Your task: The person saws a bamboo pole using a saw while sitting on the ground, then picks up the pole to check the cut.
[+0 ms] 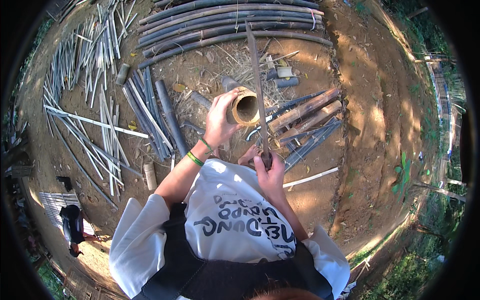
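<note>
My left hand (220,119) is closed around a short bamboo tube (241,94), whose hollow, tan-rimmed end faces up toward me. In my right hand (271,175) is the handle of a long machete (258,75), its narrow dark blade pointing away from me. In this view the blade passes along the right side of the tube's mouth; whether they touch I cannot tell. The tube's lower part is partly hidden by my left hand. Beneath it, near my bare foot (248,155), lies a curved tool (254,132), partly covered.
Long bamboo poles (230,22) lie across the far ground. Piles of split strips (85,55) spread at the left, with dark split lengths (145,112) closer in. Brown logs (305,112) lie right of the tube. Another person (74,225) is at the far lower left.
</note>
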`<state>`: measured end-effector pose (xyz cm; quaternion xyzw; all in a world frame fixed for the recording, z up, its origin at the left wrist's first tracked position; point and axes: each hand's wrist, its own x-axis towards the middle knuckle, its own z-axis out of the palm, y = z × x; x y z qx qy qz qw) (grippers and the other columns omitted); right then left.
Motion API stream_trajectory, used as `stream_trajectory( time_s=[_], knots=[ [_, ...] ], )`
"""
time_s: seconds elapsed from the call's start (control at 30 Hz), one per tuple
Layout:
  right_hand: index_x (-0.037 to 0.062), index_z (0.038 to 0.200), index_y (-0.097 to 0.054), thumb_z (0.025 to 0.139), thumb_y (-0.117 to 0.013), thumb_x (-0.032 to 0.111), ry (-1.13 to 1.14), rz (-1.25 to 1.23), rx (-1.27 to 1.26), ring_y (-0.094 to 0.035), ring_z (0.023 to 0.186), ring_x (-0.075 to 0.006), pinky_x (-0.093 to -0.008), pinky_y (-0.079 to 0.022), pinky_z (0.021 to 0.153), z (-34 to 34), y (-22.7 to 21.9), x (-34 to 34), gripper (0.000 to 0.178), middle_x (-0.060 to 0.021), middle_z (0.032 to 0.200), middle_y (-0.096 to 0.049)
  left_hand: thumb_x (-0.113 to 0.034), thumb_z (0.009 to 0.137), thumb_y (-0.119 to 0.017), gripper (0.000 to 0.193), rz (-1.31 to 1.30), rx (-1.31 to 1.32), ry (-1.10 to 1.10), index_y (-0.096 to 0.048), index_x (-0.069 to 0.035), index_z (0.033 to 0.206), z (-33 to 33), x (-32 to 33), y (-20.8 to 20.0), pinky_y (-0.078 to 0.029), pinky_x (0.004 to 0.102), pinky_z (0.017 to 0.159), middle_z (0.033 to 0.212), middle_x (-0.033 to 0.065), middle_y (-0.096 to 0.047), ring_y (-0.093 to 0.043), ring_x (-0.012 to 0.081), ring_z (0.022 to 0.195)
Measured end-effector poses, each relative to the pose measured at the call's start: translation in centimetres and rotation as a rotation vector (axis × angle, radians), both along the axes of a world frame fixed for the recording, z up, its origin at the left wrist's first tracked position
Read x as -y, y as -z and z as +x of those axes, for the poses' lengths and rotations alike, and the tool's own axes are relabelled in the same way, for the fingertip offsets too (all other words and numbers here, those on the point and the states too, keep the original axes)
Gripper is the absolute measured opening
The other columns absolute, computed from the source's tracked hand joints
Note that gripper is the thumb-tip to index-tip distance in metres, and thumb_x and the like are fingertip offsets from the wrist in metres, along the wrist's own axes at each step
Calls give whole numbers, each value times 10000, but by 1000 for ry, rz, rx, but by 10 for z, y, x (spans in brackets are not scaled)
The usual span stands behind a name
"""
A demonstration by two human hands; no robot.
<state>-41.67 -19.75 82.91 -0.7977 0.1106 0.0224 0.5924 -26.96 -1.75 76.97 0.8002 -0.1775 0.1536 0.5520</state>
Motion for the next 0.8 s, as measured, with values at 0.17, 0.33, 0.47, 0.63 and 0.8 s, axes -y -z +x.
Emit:
stream_trajectory(
  time_s=[0.17,0.33,0.47,0.63,0.8],
  knots=[
    [-34,1004,-618,956,-727,172,-41,-50,-73,-495,563,-128,-318,-398,541,-14,-11,0,237,-54,648,-549,-94,531,-946,959,56,23,-5,-544,-96,1402,7,-1,0,-509,455,1071,1438,120,-590,-561,371,1279],
    [-33,1024,-626,957,-731,188,-24,-51,-55,-514,561,-148,-332,-429,549,-21,-4,-1,253,-76,675,-567,-99,546,-936,962,140,57,-7,-544,-129,1424,8,2,-7,-533,458,1029,1444,106,-572,-565,363,1251],
    [-30,1034,-629,957,-733,212,1,-84,-70,-588,584,-205,-353,-457,573,-19,-4,-4,275,-121,705,-609,-86,546,-927,984,198,77,-2,-548,-169,1451,11,1,-10,-540,460,1004,1427,105,-572,-570,362,1215],
    [-30,1034,-627,952,-733,221,-11,-147,-4,-647,615,-330,-410,-477,583,-12,-2,-5,284,-174,720,-644,-83,551,-918,987,223,75,19,-556,-196,1462,18,0,-18,-540,459,994,1400,112,-579,-572,363,1200],
    [-22,958,-608,957,-725,216,11,-115,-27,-644,636,-405,-451,-470,584,-1,-12,-12,265,-192,684,-623,-88,548,-931,1005,251,125,9,-541,-175,1470,28,-1,-23,-539,457,995,1395,132,-580,-582,366,1212]
  ],
)
